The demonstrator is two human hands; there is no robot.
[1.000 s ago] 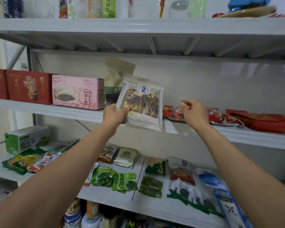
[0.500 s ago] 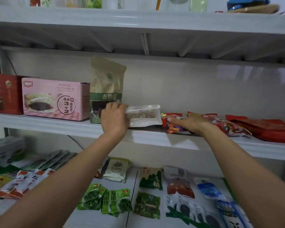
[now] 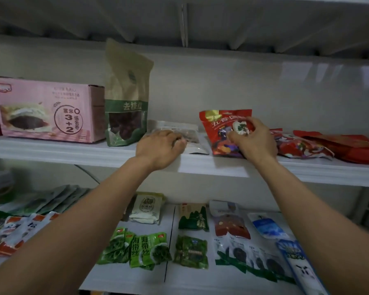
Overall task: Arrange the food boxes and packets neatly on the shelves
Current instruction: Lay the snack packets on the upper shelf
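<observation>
Red snack packet [image 3: 219, 128], gripped by right hand [image 3: 254, 141]: set squarely beside clear packet [image 3: 192, 139], where left hand [image 3: 160, 147] rests.

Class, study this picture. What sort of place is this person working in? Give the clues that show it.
Likely a storeroom or small shop's stock shelving: tiered white shelves, a pink food box beside a brown pouch, and rows of sealed packets laid flat on the lower shelf.

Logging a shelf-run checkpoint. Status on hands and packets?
Left hand on clear packet, flat on middle shelf, grip unclear. Right hand grips red packet, tilted up. Kraft bag stands just left; other red packets lie right.
</observation>
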